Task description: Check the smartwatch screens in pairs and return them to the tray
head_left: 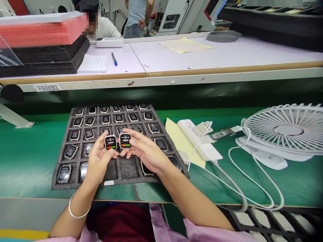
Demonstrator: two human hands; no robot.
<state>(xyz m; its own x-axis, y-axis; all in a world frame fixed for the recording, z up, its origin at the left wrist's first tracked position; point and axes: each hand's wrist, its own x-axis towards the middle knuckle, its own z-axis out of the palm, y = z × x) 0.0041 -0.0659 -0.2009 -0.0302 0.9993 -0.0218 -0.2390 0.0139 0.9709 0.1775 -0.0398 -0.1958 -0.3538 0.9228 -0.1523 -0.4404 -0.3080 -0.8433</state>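
Note:
My left hand (99, 158) grips a smartwatch case (110, 142) by its sides, screen up and lit with red and green at the bottom. Beside it, my right hand (143, 149) pinches a second smartwatch case (125, 140) showing a similar lit screen. The two are close together, just above a dark grey foam tray (111, 173). Strapless watch cases fill most of the tray's compartments, such as one smartwatch (64, 173) at the front left. Two compartments in the front row hold nothing. My hands cover some of the middle compartments.
To the right are a white power strip (199, 141) with plugs and cables, yellow paper (174, 134) and a white fan (287, 129). A raised shelf (141, 57) behind bears foam stacks (42, 57), a pen (114, 58) and papers. Two people are beyond it.

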